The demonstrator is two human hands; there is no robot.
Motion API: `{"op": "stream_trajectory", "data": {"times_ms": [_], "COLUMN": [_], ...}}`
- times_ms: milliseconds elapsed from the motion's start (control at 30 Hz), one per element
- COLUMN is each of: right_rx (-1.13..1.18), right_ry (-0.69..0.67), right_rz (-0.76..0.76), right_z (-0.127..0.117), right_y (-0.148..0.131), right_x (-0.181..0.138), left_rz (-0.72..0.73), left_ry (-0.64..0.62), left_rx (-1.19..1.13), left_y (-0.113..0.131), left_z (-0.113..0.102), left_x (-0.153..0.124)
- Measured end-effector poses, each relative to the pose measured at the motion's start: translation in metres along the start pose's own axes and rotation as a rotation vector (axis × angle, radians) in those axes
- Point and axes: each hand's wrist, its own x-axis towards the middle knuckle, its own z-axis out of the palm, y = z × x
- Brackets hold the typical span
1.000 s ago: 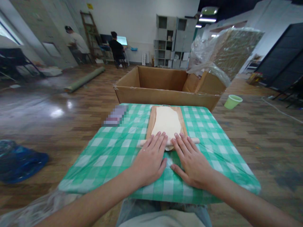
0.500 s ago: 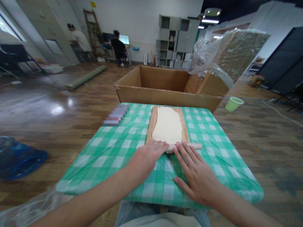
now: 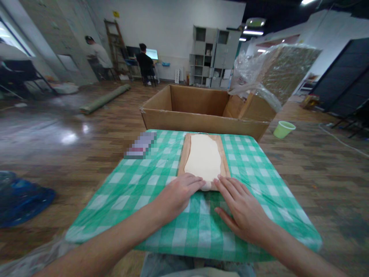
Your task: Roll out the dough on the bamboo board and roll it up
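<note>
A flat sheet of pale dough point(image 3: 203, 156) with wavy edges lies along a wooden board point(image 3: 186, 148). At the near end of the board, a short stretch of a pale rolling pin point(image 3: 206, 186) shows between my hands; the rest of it is covered. My left hand point(image 3: 184, 190) rests over its left part, fingers extended and pointing right. On the other side, my right hand point(image 3: 238, 202) lies flat with fingers stretched forward and the thumb apart. Neither hand is wrapped round the pin.
A green checked cloth point(image 3: 129, 207) covers the table. A blurred flat item point(image 3: 141, 145) lies at its far left. Beyond the table stands a big cardboard box point(image 3: 201, 117). A green bucket point(image 3: 284, 129) is on the floor at right, a blue plastic item point(image 3: 25, 200) at left.
Both hands have shifted slightly. The right end of the rolling pin, which stuck out past my right hand, is now out of sight. The view has tilted up a little.
</note>
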Motion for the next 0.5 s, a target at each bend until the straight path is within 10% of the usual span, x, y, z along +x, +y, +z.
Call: {"op": "stream_trajectory", "data": {"times_ms": [233, 400, 500], "right_rx": [-0.064, 0.102, 0.333], "right_ry": [-0.026, 0.091, 0.243], "right_rz": [0.105, 0.375, 0.566], "right_z": [-0.004, -0.003, 0.009], "right_y": [0.041, 0.075, 0.099], "right_x": [0.042, 0.073, 0.095], "left_rz": [0.089, -0.221, -0.422], "left_ry": [0.111, 0.362, 0.303], "left_rx": [0.104, 0.094, 0.068], "left_y": [-0.010, -0.046, -0.086], "left_z": [-0.029, -0.043, -0.028], "left_x": [0.035, 0.064, 0.072]}}
